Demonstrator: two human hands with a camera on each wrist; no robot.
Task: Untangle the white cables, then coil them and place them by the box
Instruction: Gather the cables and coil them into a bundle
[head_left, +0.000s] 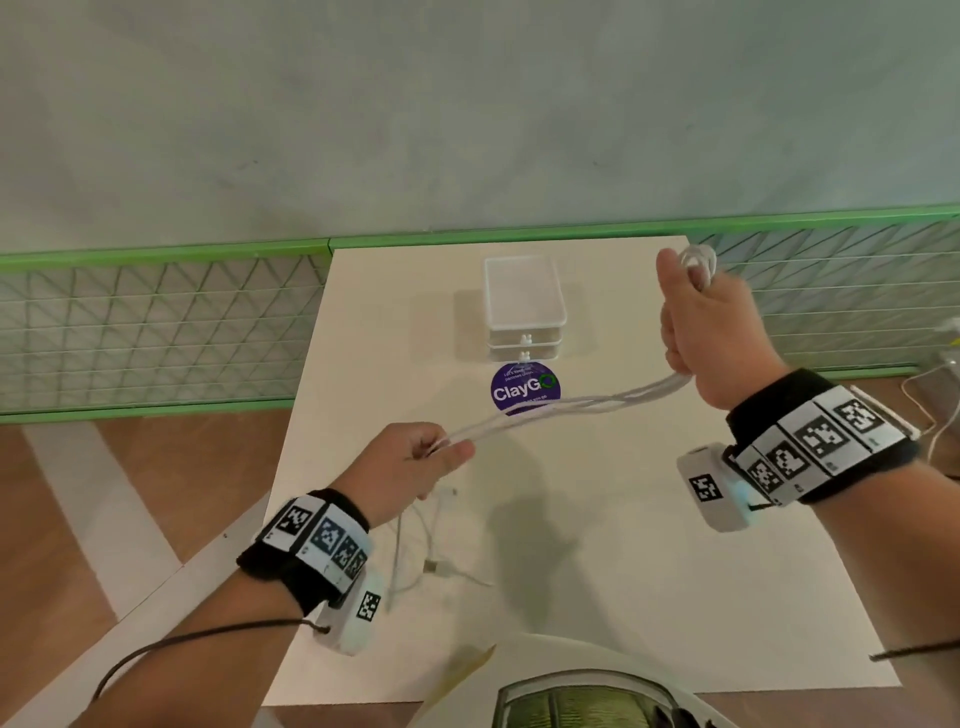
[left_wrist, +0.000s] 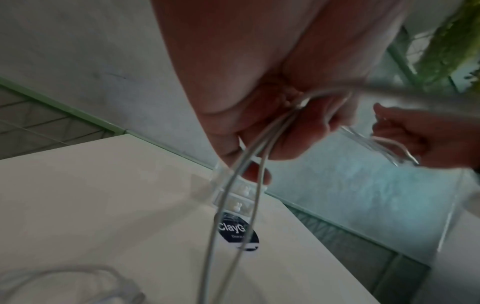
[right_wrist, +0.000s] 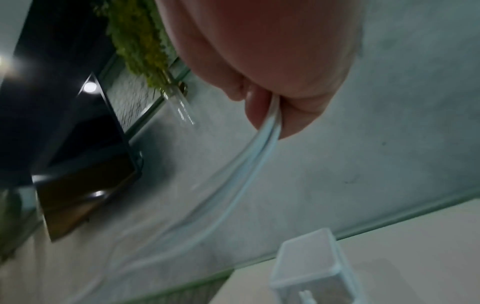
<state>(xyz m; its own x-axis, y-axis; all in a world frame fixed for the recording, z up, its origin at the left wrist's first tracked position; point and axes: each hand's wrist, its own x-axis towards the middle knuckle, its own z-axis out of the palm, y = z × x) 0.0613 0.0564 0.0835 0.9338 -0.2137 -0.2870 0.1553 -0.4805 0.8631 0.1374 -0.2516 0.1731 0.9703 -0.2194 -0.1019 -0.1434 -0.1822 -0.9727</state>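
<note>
Right hand (head_left: 711, 332), raised at 1 o'clock, is fisted round loops of thin white cable (head_left: 561, 408); left hand (head_left: 415, 462), low at 9 o'clock, pinches the same strands, stretched w/ slight sag between them above the cream tabletop (head_left: 597, 571). To coil well: keep the span lightly taut, feed even loops into the right fist, no twisting. More loose white cable (head_left: 426, 551) lies below the left hand; clear plastic drawer box (head_left: 523, 306) at 12 o'clock, well apart.
</note>
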